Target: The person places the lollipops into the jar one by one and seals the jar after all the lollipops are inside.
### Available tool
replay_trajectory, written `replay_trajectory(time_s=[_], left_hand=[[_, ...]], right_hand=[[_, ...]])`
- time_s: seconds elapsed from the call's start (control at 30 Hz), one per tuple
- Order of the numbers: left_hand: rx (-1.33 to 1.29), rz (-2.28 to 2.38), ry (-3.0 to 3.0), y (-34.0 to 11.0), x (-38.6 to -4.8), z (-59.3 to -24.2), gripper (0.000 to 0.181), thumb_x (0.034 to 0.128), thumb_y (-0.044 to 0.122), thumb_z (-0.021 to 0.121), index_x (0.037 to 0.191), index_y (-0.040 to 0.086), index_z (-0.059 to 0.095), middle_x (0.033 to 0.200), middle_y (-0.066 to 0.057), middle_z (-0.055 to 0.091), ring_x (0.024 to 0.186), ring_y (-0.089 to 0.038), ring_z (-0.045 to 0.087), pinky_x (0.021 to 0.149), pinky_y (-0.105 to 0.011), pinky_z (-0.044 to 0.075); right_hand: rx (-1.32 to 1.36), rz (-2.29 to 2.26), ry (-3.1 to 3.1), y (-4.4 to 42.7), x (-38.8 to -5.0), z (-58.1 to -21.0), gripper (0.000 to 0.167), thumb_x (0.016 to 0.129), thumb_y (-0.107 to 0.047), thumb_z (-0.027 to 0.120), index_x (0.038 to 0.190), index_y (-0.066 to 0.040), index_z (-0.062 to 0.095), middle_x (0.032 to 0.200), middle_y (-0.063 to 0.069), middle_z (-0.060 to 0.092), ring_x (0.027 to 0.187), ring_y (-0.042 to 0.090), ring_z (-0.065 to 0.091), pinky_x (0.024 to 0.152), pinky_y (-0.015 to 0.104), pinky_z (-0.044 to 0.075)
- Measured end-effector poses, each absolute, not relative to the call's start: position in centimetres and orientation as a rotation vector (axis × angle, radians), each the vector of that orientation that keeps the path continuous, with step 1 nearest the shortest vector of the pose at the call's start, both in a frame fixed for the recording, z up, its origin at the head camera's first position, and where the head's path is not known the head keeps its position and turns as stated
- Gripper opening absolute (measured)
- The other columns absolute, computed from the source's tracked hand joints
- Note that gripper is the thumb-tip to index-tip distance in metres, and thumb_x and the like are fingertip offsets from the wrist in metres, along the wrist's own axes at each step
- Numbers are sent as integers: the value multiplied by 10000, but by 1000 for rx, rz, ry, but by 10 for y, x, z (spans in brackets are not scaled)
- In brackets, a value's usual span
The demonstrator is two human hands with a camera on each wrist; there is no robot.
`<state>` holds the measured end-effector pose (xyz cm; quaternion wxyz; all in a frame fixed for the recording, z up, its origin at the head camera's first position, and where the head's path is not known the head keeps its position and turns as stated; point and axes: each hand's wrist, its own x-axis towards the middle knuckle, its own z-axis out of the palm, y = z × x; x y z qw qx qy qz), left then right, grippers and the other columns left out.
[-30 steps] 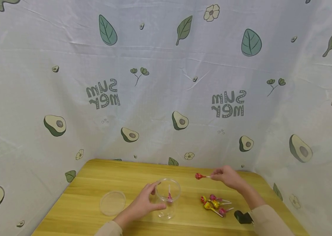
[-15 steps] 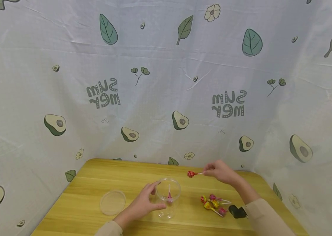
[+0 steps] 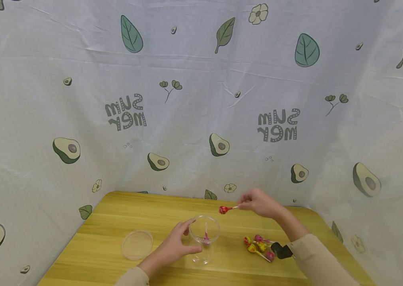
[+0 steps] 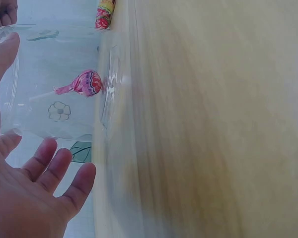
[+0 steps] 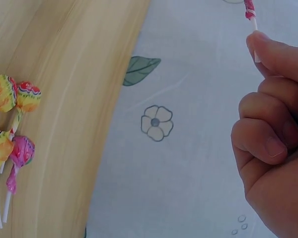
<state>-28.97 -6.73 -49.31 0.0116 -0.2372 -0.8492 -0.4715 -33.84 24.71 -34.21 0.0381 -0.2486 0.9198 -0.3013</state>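
Note:
A clear plastic jar point(image 3: 201, 254) stands upright on the table, and my left hand point(image 3: 178, 244) holds it near the rim from the left. In the left wrist view its thumb lies across the jar, with the lower fingers spread off the wall. Inside the jar a pink-wrapped lollipop point(image 4: 88, 83) rests head down, stick up. My right hand point(image 3: 260, 203) pinches the white stick of a red lollipop point(image 3: 223, 209) between thumb and finger, the other fingers curled. That lollipop is held in the air, beyond and right of the jar's mouth, its head pointing left.
A round clear lid point(image 3: 137, 245) lies flat left of the left hand. Right of the jar is a loose pile of yellow point(image 3: 252, 248) and pink lollipops point(image 3: 270, 256). A black wrist camera point(image 3: 281, 250) sits by the right sleeve. A printed curtain point(image 3: 187, 119) hangs behind the table.
My right hand has moved left and slightly up, bringing the red lollipop closer to the jar's mouth. The left hand and the jar have stayed in place.

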Motion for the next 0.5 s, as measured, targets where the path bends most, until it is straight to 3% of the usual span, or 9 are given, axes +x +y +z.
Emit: replay_trajectory(time_s=[0.3, 0.5], left_hand=[[-736, -1460, -2660, -68, -290, -494, 860, 841, 471, 795, 1560, 315, 350, 1096, 32, 466, 1072, -186, 466, 852, -385, 440], [-737, -1448, -2667, -67, -291, -494, 860, 841, 469, 797, 1560, 323, 348, 1087, 27, 459, 1031, -171, 454, 808, -345, 422]], right_hand=[[-909, -866, 2789, 225, -335, -337, 118, 956, -146, 679, 862, -93, 726, 717, -31, 595, 650, 120, 444, 641, 276, 419], [-966, -810, 2783, 212, -336, -338, 98, 948, -135, 690, 862, -133, 736, 642, -68, 477, 600, 82, 391, 594, 242, 383]])
